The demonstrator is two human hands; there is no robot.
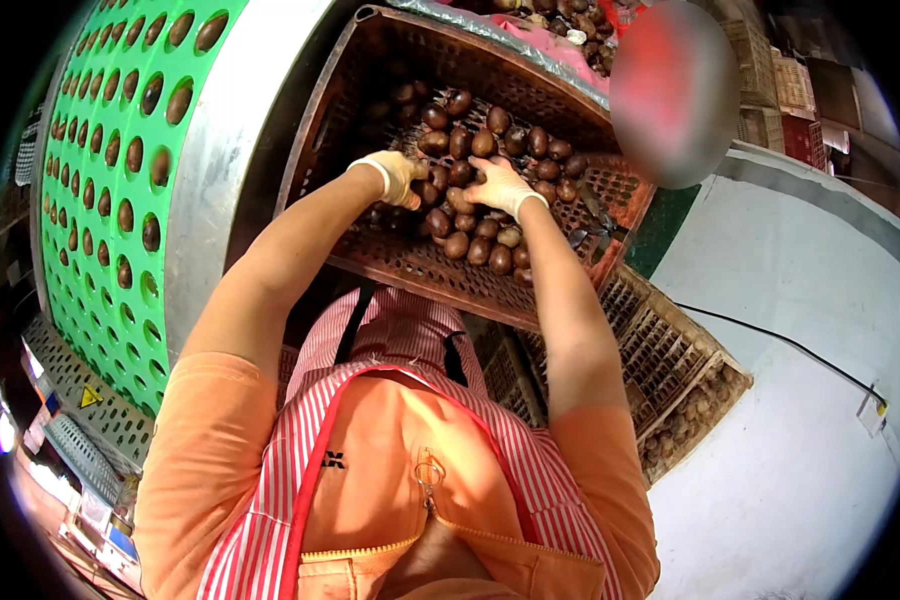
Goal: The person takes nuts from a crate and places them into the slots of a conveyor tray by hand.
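Dark brown oval fruits lie loose in a reddish-brown plastic crate in front of me. Both my hands wear thin pale gloves and reach down into the crate among the fruits. My left hand is at the left edge of the pile, its fingers and thumb apart and touching fruits. My right hand lies a little to the right, fingers spread, its fingertips against a fruit between the two hands. Some fingertips are hidden among the fruits. A dark thin object lies at the crate's right end.
On my left rises a green perforated panel with similar fruits in its holes, edged by a metal rim. Woven crates stand below right. A black cable crosses the pale surface. Another person's blurred head is at upper right.
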